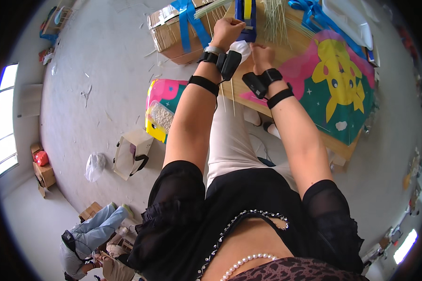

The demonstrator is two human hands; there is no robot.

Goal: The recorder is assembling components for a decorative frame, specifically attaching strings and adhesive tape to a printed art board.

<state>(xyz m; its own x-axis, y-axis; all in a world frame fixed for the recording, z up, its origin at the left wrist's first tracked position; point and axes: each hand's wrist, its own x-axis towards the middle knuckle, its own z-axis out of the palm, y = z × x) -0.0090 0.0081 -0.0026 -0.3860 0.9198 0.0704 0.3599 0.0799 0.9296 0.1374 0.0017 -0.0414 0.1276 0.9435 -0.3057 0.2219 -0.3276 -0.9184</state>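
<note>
My left hand [227,33] reaches to the side of a blue tape dispenser [252,35] at the table's far edge. Its fingertips pinch together right by the dispenser; what lies between them is too small to make out. A yellow roll [247,10] sits in the dispenser. My right hand [263,56] is closed just nearer and to the right, its thumb and finger pressed together below the dispenser. Whatever they hold is hidden. A white piece [240,47] shows between the two hands. Right of my right hand lies a diamond-shaped kite sheet [316,93] with a yellow cartoon figure.
Thin pale sticks [275,21] and blue ribbon [309,10] lie on the wooden table [248,89]. A cardboard box [169,40] stands left. A tub of small white pieces [160,116] and an open bag [132,152] are on the floor. Another person [86,239] is at lower left.
</note>
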